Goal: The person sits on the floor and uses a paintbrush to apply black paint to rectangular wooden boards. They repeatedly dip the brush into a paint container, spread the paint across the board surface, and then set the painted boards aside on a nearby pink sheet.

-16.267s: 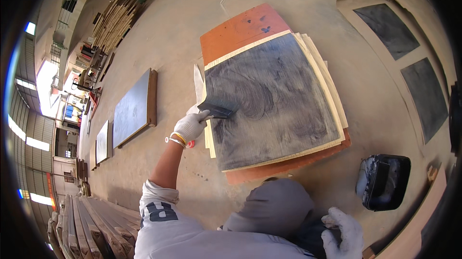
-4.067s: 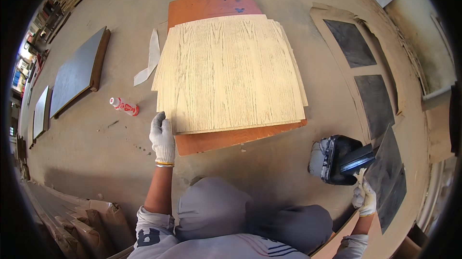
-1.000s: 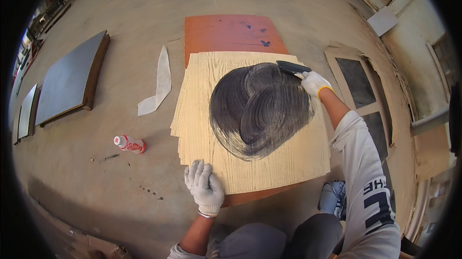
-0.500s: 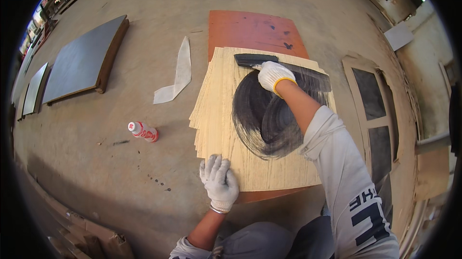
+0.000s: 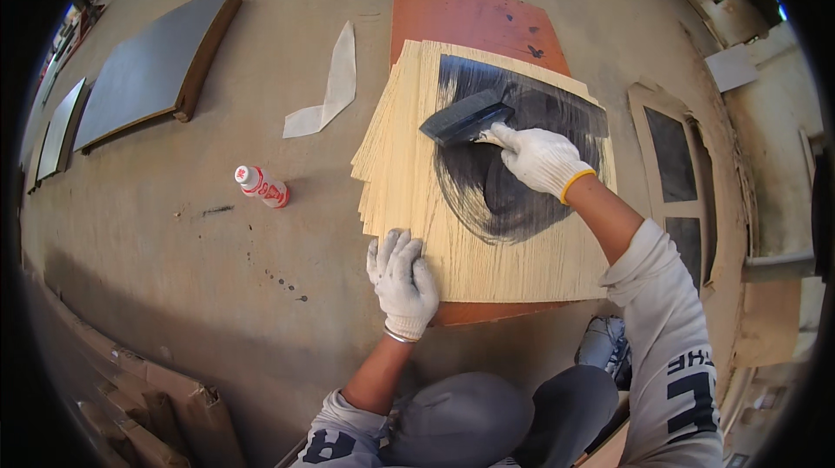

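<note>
My right hand, in a white knitted glove with a yellow cuff edge, grips the handle of a wide paintbrush. The brush's dark bristles rest on the left part of a black paint patch. That patch, streaky at its rim, lies on the top sheet of a fanned stack of pale wood-grain sheets. Gloved too, and smudged grey, my left hand lies with fingers stretched out on the near left corner of the stack. Beneath the sheets is a reddish-brown board, showing at the far and near edges.
A white and red bottle stands on the concrete floor to the left. Beyond it lies a bent white strip. Thick grey panels are at the far left, dark framed panels at the right, and cardboard at the lower left.
The brush has moved from the sheet's far left edge back toward me. Black paint now covers more of the sheet's far side. My left hand stays on the corner; the whole view has shifted.
</note>
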Available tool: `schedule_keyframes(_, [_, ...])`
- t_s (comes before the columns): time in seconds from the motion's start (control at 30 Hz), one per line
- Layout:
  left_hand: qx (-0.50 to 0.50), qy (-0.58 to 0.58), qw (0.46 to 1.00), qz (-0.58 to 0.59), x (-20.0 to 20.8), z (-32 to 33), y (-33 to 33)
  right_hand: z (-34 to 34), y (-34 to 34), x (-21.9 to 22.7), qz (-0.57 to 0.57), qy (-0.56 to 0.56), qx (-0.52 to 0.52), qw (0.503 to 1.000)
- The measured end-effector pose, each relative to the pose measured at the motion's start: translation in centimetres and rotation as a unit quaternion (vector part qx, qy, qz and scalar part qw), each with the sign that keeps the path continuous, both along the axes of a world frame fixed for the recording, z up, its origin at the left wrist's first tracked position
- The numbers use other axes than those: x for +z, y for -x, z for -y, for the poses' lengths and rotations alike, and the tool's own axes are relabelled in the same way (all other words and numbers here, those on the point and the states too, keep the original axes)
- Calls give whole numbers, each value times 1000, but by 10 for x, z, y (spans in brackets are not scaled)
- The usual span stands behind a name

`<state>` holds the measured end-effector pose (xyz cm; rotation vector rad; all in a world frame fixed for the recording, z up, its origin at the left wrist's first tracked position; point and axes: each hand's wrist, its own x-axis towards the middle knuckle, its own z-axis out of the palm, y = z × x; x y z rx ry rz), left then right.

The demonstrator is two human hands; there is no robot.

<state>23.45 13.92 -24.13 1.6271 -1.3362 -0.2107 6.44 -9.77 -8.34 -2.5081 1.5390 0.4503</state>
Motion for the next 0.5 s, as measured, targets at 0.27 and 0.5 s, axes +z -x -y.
schedule_keyframes(0.27, [29,29,963,-266,-14,-41,-20,-158,40,8,-39,-54,66,996])
schedule_keyframes(0.5, [21,-38,985,-168,-16,-96,-18,-199,66,14,11,-24,68,997])
